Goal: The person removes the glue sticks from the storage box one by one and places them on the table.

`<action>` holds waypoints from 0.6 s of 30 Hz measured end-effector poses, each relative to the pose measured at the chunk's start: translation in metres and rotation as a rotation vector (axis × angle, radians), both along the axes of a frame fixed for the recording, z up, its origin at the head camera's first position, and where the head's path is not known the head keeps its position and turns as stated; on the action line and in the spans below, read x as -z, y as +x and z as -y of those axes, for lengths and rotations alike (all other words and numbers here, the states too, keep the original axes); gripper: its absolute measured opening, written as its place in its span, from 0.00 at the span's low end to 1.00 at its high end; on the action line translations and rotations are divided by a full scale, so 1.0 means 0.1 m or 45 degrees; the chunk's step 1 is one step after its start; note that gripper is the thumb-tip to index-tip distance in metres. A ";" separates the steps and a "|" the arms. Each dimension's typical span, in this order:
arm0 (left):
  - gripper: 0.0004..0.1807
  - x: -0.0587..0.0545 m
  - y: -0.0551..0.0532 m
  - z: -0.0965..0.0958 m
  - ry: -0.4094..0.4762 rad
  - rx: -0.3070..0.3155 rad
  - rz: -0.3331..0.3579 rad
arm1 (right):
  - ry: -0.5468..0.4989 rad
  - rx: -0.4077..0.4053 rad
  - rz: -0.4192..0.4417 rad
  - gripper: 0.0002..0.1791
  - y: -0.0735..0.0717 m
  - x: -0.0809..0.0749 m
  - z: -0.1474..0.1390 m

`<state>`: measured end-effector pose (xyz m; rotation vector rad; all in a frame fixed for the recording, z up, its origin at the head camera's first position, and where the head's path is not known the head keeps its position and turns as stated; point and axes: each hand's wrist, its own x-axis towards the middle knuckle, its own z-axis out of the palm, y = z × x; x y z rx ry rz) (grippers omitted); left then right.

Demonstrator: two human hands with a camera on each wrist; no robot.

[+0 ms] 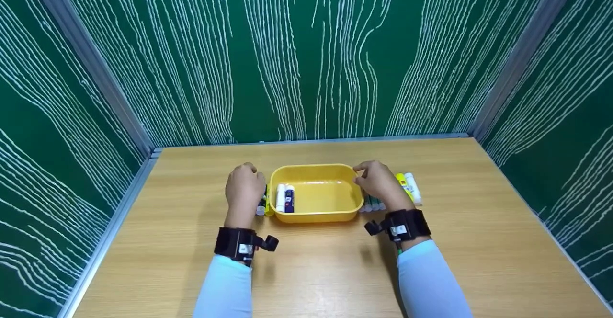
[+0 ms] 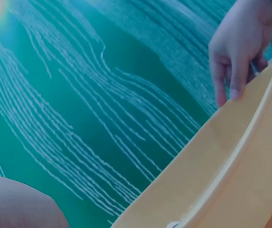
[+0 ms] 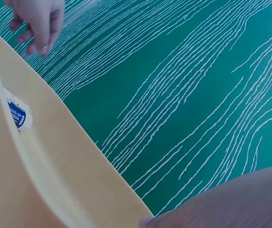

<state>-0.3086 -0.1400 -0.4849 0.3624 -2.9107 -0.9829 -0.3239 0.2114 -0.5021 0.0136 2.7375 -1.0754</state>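
Note:
A yellow plastic basket [image 1: 316,218] stands on the table in the head view. Inside, at its left end, lie a white tube [image 1: 280,197] and a navy-labelled tube [image 1: 289,200], shaped like glue sticks. My left hand [image 1: 244,188] hovers just left of the basket, fingers loosely bent with nothing in them. Beneath it are a yellow tube [image 1: 269,205] and a dark tube with a clear cap [image 1: 261,208], partly hidden. My right hand [image 1: 378,180] is at the basket's far right corner, thumb and forefinger spread apart, fingertips right at the rim in the left wrist view.
Right of the basket lie several green tubes with clear caps [image 1: 372,205], partly under my right hand. Farther right are a yellow tube [image 1: 403,184] and a white tube [image 1: 413,189]. Green panels [image 1: 306,69] with white wavy lines enclose the wooden table [image 1: 316,270] at back and sides.

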 end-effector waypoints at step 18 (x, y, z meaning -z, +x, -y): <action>0.14 0.07 0.17 -0.74 -0.107 0.309 -0.193 | -0.008 0.010 0.037 0.25 -0.01 -0.02 0.00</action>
